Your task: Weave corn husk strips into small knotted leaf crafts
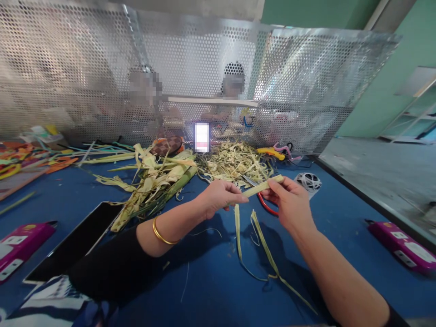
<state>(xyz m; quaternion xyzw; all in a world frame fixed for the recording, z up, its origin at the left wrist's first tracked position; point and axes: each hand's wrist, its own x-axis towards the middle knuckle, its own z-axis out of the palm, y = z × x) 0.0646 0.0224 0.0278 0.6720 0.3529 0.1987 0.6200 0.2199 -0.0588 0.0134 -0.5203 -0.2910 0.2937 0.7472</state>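
Observation:
My left hand (218,197) and my right hand (289,202) both pinch a pale green leaf strip (264,186) held level above the blue table (204,281). The left hand grips its near end, the right hand its far end. Two thin peeled strands (259,245) hang from the strip down onto the table. A gold bangle (160,234) sits on my left wrist. Red-handled scissors (264,202) lie just under the hands, partly hidden by them.
A heap of long leaves (153,184) and a pile of shredded strips (235,163) lie beyond the hands. A dark tablet (75,243), pink boxes (20,243) (402,245), a wire spool (308,180) and a perforated metal screen (204,77), with people behind it, surround the work area.

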